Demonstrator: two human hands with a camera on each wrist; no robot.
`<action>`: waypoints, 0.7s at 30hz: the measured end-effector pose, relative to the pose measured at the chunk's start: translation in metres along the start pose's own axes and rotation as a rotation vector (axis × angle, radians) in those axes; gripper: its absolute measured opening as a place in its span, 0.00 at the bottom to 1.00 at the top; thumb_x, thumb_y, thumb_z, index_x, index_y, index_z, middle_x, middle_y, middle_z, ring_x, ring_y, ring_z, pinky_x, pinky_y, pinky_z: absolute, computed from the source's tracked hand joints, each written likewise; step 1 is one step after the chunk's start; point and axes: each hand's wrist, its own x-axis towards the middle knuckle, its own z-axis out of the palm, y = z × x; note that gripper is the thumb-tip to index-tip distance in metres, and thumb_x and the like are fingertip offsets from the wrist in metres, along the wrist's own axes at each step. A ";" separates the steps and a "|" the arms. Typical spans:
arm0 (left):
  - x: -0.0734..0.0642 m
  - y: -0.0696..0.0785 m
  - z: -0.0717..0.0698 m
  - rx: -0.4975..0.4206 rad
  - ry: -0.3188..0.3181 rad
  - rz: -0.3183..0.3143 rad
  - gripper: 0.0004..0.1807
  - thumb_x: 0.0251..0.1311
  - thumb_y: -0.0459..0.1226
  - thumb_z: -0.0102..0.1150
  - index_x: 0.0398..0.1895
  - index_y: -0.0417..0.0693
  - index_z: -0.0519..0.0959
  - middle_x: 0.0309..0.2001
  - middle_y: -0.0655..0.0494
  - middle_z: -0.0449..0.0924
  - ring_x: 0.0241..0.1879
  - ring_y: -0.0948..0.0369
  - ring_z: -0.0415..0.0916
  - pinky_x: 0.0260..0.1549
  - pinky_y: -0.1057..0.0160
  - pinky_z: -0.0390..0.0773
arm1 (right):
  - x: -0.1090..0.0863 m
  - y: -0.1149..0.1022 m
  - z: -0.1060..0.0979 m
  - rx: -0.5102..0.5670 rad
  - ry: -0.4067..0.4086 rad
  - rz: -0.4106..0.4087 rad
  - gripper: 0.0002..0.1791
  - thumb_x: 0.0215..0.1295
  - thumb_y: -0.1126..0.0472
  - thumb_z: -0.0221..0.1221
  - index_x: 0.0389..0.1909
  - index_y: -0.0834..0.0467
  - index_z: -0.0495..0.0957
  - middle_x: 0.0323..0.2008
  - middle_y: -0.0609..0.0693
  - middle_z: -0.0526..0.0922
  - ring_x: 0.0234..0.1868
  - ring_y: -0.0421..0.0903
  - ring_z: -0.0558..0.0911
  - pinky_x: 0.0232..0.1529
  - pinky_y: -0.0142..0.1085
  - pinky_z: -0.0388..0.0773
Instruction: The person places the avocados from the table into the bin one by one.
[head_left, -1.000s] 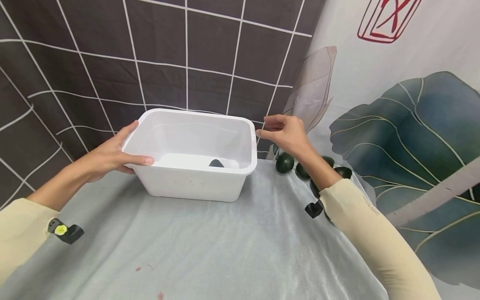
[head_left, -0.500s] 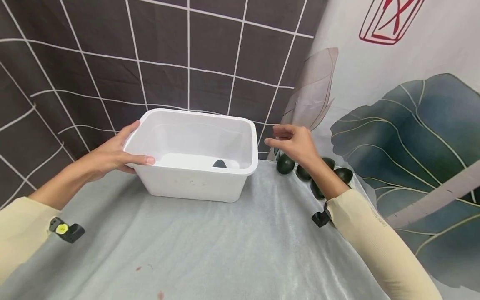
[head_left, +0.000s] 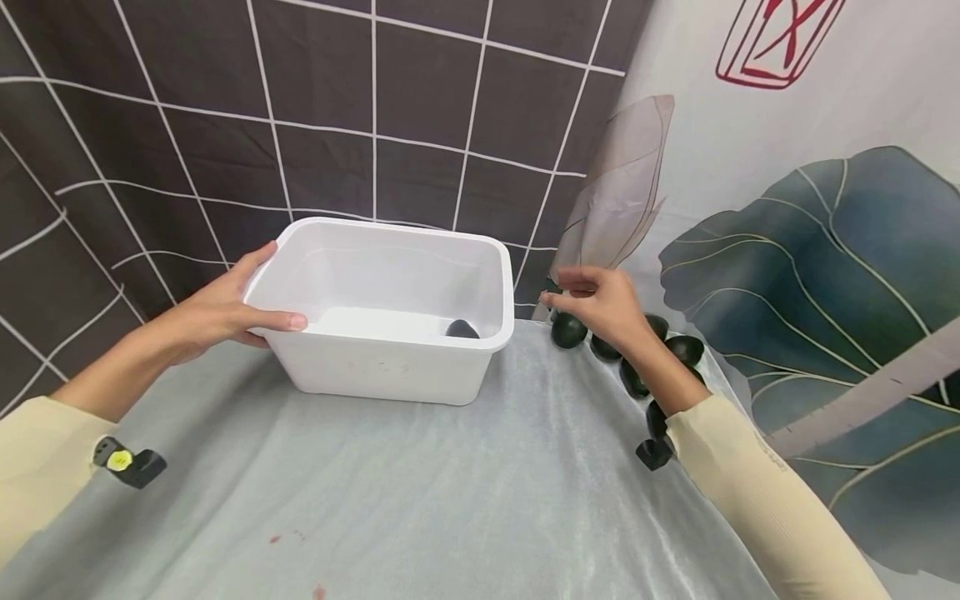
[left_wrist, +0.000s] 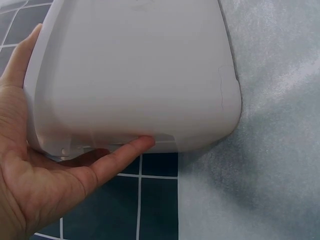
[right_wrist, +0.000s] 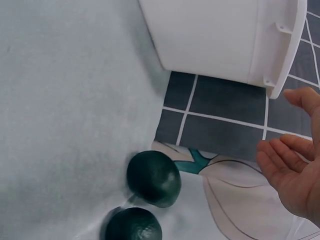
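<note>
"What's the biggest thing around the hands?"

"A dark backdrop with a white tile grid (head_left: 322, 92), behind both grips. A pale curtain with a big blue-green leaf print (head_left: 817, 225) hangs to the right of the right grip. Below both is the desk (head_left: 405, 500), under a grey-blue cloth."

"And on it?"

"A white plastic tub (head_left: 382, 367), upright, between the grips. The left grip (head_left: 210, 312) holds its left end, thumb along the near rim and fingers spread round the end."

"The other one?"

"The right grip (head_left: 603, 304) is just beyond the tub's right end, apart from it. Thumb and bent fingers stand parted, with nothing between them."

"Any smaller things?"

"Dark green avocado-like fruits (head_left: 569, 331), clustered just under the right grip and on beneath its forearm, partly hidden. One more dark rounded piece (head_left: 462, 330) lies inside the tub, nearer the right grip than the left; the near wall hides its lower part."

"Smallest?"

"A small black wrist camera (head_left: 142, 468), below the left grip."
</note>
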 end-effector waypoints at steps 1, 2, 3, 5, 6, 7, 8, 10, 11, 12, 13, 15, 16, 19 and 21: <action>0.000 0.000 0.000 -0.001 0.000 0.000 0.73 0.70 0.45 0.76 0.94 0.60 0.22 0.93 0.33 0.32 0.83 0.31 0.57 0.60 0.25 0.85 | -0.001 0.001 0.000 0.001 0.000 0.001 0.32 0.68 0.47 0.78 0.67 0.62 0.88 0.65 0.62 0.91 0.67 0.64 0.89 0.70 0.56 0.85; 0.000 0.000 0.000 -0.001 0.000 0.000 0.73 0.70 0.45 0.76 0.94 0.60 0.22 0.93 0.33 0.32 0.83 0.31 0.57 0.60 0.26 0.85 | -0.001 0.003 0.000 0.003 0.000 0.000 0.32 0.68 0.47 0.78 0.67 0.62 0.88 0.65 0.62 0.91 0.66 0.64 0.89 0.70 0.56 0.85; 0.000 0.000 0.000 -0.001 -0.001 0.001 0.73 0.70 0.45 0.76 0.94 0.60 0.22 0.93 0.33 0.32 0.83 0.31 0.57 0.60 0.26 0.85 | -0.002 0.004 0.000 0.001 0.002 0.001 0.32 0.68 0.48 0.78 0.66 0.62 0.88 0.65 0.62 0.91 0.66 0.64 0.90 0.70 0.56 0.85; -0.001 0.000 -0.001 0.000 -0.001 0.002 0.73 0.70 0.45 0.76 0.94 0.60 0.23 0.93 0.33 0.33 0.82 0.32 0.58 0.60 0.27 0.85 | -0.004 0.006 0.000 -0.002 0.005 -0.003 0.31 0.68 0.49 0.78 0.66 0.62 0.88 0.64 0.61 0.91 0.65 0.63 0.90 0.69 0.56 0.86; -0.001 0.000 -0.001 -0.002 -0.001 0.004 0.73 0.71 0.45 0.76 0.94 0.60 0.23 0.93 0.33 0.33 0.82 0.32 0.58 0.59 0.27 0.86 | -0.005 0.008 0.000 -0.005 0.006 -0.004 0.31 0.68 0.49 0.78 0.66 0.61 0.89 0.64 0.61 0.91 0.65 0.62 0.90 0.68 0.56 0.86; 0.000 0.000 -0.001 -0.004 -0.001 0.005 0.73 0.71 0.45 0.76 0.94 0.60 0.23 0.93 0.33 0.34 0.82 0.32 0.58 0.59 0.27 0.86 | -0.006 0.009 0.000 -0.006 0.007 -0.003 0.31 0.68 0.49 0.78 0.66 0.61 0.89 0.64 0.61 0.92 0.65 0.62 0.91 0.68 0.56 0.86; 0.000 0.000 0.000 -0.005 0.000 0.005 0.73 0.70 0.45 0.76 0.94 0.60 0.23 0.93 0.33 0.34 0.82 0.32 0.58 0.59 0.27 0.86 | -0.007 0.010 0.000 -0.008 0.005 -0.002 0.31 0.68 0.49 0.78 0.66 0.60 0.89 0.64 0.61 0.91 0.65 0.62 0.91 0.68 0.56 0.86; 0.000 0.000 0.000 -0.009 0.002 0.006 0.73 0.70 0.45 0.76 0.94 0.60 0.23 0.92 0.33 0.36 0.82 0.32 0.59 0.60 0.27 0.85 | -0.008 0.012 0.000 -0.017 0.000 0.000 0.31 0.68 0.48 0.78 0.67 0.60 0.88 0.65 0.61 0.91 0.65 0.62 0.91 0.67 0.56 0.87; 0.000 0.001 0.000 -0.010 0.003 0.006 0.73 0.70 0.45 0.76 0.94 0.60 0.23 0.92 0.32 0.36 0.82 0.32 0.59 0.60 0.27 0.85 | -0.009 0.013 -0.001 -0.020 -0.004 0.004 0.31 0.69 0.48 0.77 0.67 0.60 0.88 0.65 0.61 0.91 0.65 0.62 0.91 0.67 0.57 0.87; 0.000 0.001 0.000 -0.012 0.005 0.007 0.73 0.70 0.44 0.76 0.94 0.59 0.23 0.92 0.32 0.37 0.82 0.32 0.59 0.60 0.27 0.85 | -0.010 0.014 -0.001 -0.023 -0.007 0.009 0.31 0.69 0.47 0.77 0.67 0.59 0.88 0.65 0.62 0.91 0.65 0.61 0.91 0.67 0.57 0.87; 0.000 0.001 0.001 -0.010 0.006 0.006 0.73 0.70 0.44 0.77 0.94 0.59 0.23 0.92 0.32 0.37 0.82 0.32 0.59 0.60 0.27 0.85 | -0.011 0.015 -0.001 -0.025 -0.009 0.012 0.32 0.69 0.47 0.77 0.68 0.60 0.88 0.65 0.62 0.90 0.65 0.61 0.91 0.67 0.57 0.87; 0.000 0.001 0.001 -0.009 0.007 0.006 0.73 0.70 0.44 0.77 0.94 0.59 0.23 0.92 0.32 0.37 0.82 0.32 0.59 0.60 0.27 0.85 | -0.012 0.017 -0.001 -0.034 -0.009 0.017 0.32 0.69 0.46 0.77 0.68 0.60 0.88 0.65 0.63 0.90 0.65 0.61 0.91 0.67 0.57 0.87; 0.000 0.001 0.001 -0.008 0.007 0.006 0.73 0.70 0.45 0.77 0.94 0.59 0.23 0.92 0.32 0.37 0.82 0.32 0.59 0.60 0.27 0.85 | -0.012 0.018 -0.001 -0.038 -0.008 0.020 0.32 0.69 0.46 0.77 0.68 0.60 0.88 0.65 0.63 0.90 0.65 0.61 0.91 0.67 0.57 0.87; 0.000 0.000 0.001 -0.005 0.009 0.006 0.73 0.70 0.45 0.77 0.94 0.60 0.23 0.92 0.32 0.37 0.82 0.32 0.59 0.59 0.27 0.86 | -0.014 0.021 -0.003 -0.040 -0.012 0.030 0.33 0.69 0.45 0.77 0.68 0.59 0.87 0.67 0.62 0.90 0.66 0.61 0.90 0.67 0.58 0.86; 0.000 0.000 0.001 -0.004 0.010 0.006 0.73 0.70 0.45 0.77 0.94 0.60 0.23 0.92 0.32 0.37 0.82 0.32 0.59 0.59 0.27 0.86 | -0.015 0.023 -0.004 -0.045 -0.016 0.034 0.33 0.70 0.44 0.77 0.69 0.58 0.87 0.68 0.62 0.89 0.67 0.62 0.90 0.68 0.58 0.86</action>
